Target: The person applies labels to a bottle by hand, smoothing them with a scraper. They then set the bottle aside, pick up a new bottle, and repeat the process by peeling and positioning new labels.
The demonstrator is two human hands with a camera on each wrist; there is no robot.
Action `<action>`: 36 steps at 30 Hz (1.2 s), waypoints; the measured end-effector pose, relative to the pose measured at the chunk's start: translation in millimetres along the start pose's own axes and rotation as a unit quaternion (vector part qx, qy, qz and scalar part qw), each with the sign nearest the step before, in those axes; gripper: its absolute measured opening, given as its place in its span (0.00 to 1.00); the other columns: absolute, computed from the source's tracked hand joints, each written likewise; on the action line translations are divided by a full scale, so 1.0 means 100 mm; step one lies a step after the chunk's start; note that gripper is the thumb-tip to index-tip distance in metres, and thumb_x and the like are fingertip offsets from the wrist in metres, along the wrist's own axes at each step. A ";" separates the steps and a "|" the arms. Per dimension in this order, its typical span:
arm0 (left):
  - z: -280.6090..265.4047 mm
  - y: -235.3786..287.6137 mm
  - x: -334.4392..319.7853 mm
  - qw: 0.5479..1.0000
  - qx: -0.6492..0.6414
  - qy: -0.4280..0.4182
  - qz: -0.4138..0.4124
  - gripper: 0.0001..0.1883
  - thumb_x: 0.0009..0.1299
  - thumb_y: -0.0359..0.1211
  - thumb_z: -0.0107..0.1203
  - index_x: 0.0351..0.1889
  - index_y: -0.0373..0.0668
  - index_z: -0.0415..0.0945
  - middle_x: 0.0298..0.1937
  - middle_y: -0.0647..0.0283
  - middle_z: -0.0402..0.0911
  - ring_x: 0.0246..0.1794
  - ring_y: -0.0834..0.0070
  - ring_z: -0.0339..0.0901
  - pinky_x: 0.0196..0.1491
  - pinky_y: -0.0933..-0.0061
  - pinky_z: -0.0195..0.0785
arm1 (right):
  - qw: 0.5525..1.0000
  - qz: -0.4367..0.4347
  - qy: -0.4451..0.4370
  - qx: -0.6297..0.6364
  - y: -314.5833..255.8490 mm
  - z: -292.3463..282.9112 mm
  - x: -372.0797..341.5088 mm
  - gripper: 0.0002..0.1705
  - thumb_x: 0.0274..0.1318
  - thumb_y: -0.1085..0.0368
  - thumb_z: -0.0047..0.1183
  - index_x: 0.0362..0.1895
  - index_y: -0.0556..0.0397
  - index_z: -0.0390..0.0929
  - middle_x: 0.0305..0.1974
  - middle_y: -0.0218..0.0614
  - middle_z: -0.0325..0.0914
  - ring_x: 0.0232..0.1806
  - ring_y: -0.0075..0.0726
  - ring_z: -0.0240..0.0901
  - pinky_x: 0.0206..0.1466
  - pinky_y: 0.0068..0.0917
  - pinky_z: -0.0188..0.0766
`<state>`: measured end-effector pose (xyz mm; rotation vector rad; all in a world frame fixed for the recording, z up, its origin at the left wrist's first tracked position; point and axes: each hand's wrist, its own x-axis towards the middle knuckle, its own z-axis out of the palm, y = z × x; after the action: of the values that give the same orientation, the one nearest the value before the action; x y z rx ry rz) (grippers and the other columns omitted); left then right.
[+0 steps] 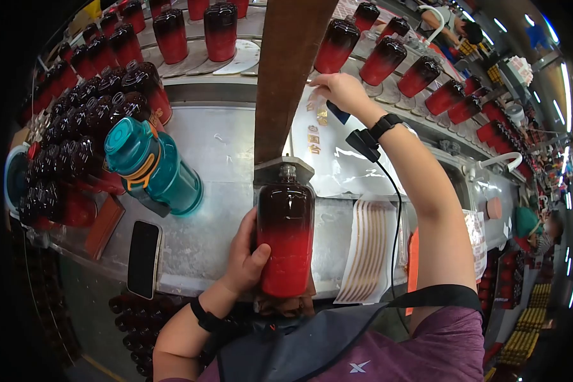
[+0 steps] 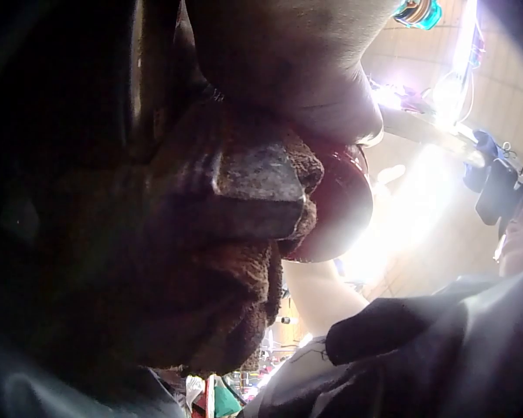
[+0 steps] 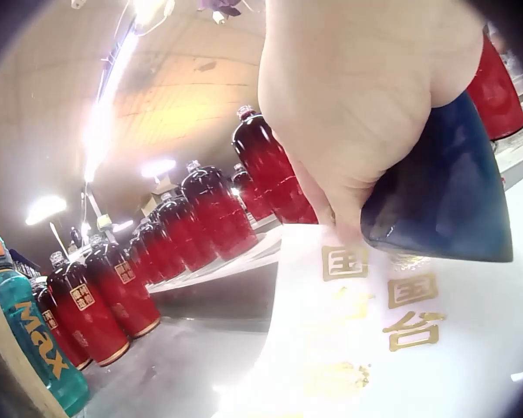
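Observation:
A black-to-red bottle (image 1: pixel 286 239) stands upright near the body, its neck against a grey block on a brown post. My left hand (image 1: pixel 245 264) grips its left side, thumb across the front; in the left wrist view, the hand (image 2: pixel 288 61) is beside the dark red bottle (image 2: pixel 344 205). My right hand (image 1: pixel 344 95) is over a white sheet (image 1: pixel 337 169) with gold characters. In the right wrist view, the right hand (image 3: pixel 366 104) holds a dark blue flat piece (image 3: pixel 444 196), and its fingertips are at the characters on the sheet (image 3: pixel 305 287); whether they pinch it is hidden.
The brown post (image 1: pixel 290 76) rises between the hands. A teal flask (image 1: pixel 162 169), a phone (image 1: pixel 144 258) and many bottles are at the left. Bottles stand on a conveyor (image 1: pixel 197 73) behind. A striped gold strip sheet (image 1: pixel 366 251) lies at the right, beside a black cable (image 1: pixel 398 223).

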<state>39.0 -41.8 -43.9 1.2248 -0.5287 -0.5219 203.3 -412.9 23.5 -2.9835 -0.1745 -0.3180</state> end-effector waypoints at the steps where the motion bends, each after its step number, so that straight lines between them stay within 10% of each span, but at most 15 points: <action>1: 0.00 -0.01 0.01 1.000 0.000 -0.002 -0.001 0.49 0.68 0.63 0.53 0.72 0.32 0.52 0.65 0.51 0.70 0.63 0.66 0.72 0.66 0.64 0.65 | 0.999 0.030 0.039 -0.010 -0.04 -0.06 -0.02 0.11 0.54 0.57 0.60 0.40 0.44 0.87 0.36 0.39 0.85 0.41 0.49 0.81 0.44 0.41 0.76; 4: 0.00 -0.02 0.00 1.000 0.004 -0.004 0.012 0.48 0.68 0.62 0.53 0.72 0.32 0.54 0.64 0.51 0.71 0.62 0.65 0.73 0.64 0.63 0.67 | 0.990 0.079 0.108 0.039 0.00 -0.40 -0.26 0.10 0.54 0.58 0.60 0.39 0.43 0.87 0.36 0.39 0.85 0.39 0.49 0.81 0.44 0.40 0.76; 6: -0.01 -0.03 -0.02 0.997 -0.069 -0.032 -0.022 0.48 0.70 0.58 0.55 0.73 0.30 0.52 0.66 0.52 0.69 0.66 0.66 0.68 0.68 0.65 0.60 | 0.975 0.122 0.070 0.171 0.27 -0.72 -0.61 0.11 0.55 0.61 0.60 0.39 0.54 0.85 0.33 0.37 0.86 0.35 0.32 0.82 0.42 0.28 0.75; 12: -0.01 0.09 -0.04 0.990 -0.107 -0.052 -0.071 0.46 0.72 0.57 0.53 0.75 0.33 0.52 0.67 0.54 0.69 0.66 0.68 0.69 0.68 0.66 0.60 | 0.828 0.402 -0.002 0.390 1.49 -1.12 -2.80 0.11 0.58 0.63 0.62 0.39 0.57 0.86 0.34 0.30 0.85 0.37 0.23 0.79 0.44 0.23 0.72; 20: 0.12 0.42 0.04 0.998 0.006 -0.021 -0.065 0.37 0.72 0.30 0.54 0.77 0.34 0.49 0.69 0.54 0.67 0.67 0.69 0.67 0.70 0.67 0.58 | 0.847 0.478 -0.138 0.188 2.51 -0.42 -4.38 0.10 0.50 0.64 0.65 0.33 0.59 0.87 0.29 0.35 0.87 0.31 0.29 0.82 0.38 0.28 0.75; 23: 0.21 0.55 0.04 0.997 0.053 -0.002 -0.052 0.39 0.71 0.26 0.55 0.77 0.33 0.47 0.70 0.52 0.65 0.69 0.69 0.66 0.70 0.67 0.58 | 0.919 0.309 -0.213 -0.120 2.78 -0.13 -4.28 0.14 0.34 0.58 0.68 0.25 0.54 0.87 0.25 0.46 0.82 0.28 0.49 0.80 0.37 0.39 0.75; 30: 0.15 0.48 -0.01 0.997 0.066 -0.009 -0.037 0.42 0.71 0.34 0.60 0.78 0.35 0.47 0.66 0.54 0.70 0.61 0.72 0.73 0.63 0.70 0.67 | 0.948 0.315 0.046 -0.026 1.05 -1.18 -3.10 0.12 0.52 0.63 0.60 0.39 0.54 0.86 0.31 0.43 0.84 0.33 0.37 0.83 0.41 0.30 0.75; 36: 0.10 0.37 0.00 0.998 0.053 -0.029 -0.024 0.39 0.74 0.37 0.56 0.77 0.32 0.47 0.67 0.53 0.69 0.64 0.73 0.71 0.64 0.70 0.65 | 0.908 0.189 -0.008 0.373 -1.03 -1.57 -2.42 0.08 0.58 0.74 0.59 0.41 0.63 0.84 0.38 0.35 0.84 0.39 0.22 0.78 0.43 0.18 0.70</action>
<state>35.9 -40.1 -6.0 1.3293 -0.5840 -0.5781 -77.0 -359.0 135.7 -2.1903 0.2349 -0.1332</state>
